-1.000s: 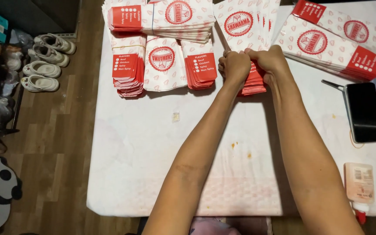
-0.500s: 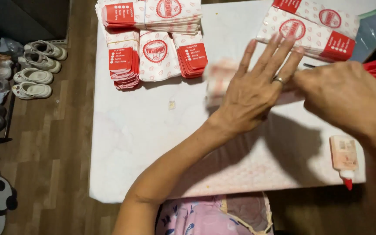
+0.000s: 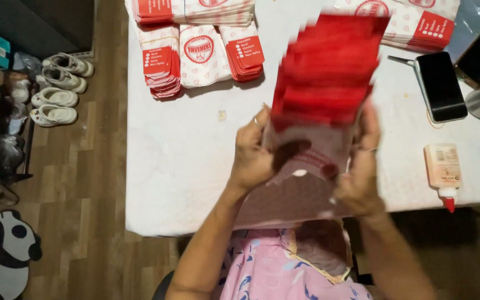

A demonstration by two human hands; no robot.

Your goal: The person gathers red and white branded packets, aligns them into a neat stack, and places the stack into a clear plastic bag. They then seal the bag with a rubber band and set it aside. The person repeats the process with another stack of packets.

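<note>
Both my hands hold up a thick fanned stack of red-and-white paper bags [image 3: 322,94], blurred by motion, above the near edge of the white table [image 3: 184,166]. My left hand [image 3: 255,153] grips the stack's left side, thumb across the front. My right hand [image 3: 361,166] grips its right side. More piles of the same paper bags [image 3: 201,53] lie at the table's far side.
Two dark phones [image 3: 441,84] lie at the right of the table, near a small glue bottle with a red tip [image 3: 443,169]. Several pairs of shoes [image 3: 56,91] stand on the wooden floor at the left, by a panda-shaped mat [image 3: 6,253].
My hands took a stack of bags from the far piles, drew it toward me and lifted it up in front of the camera.
</note>
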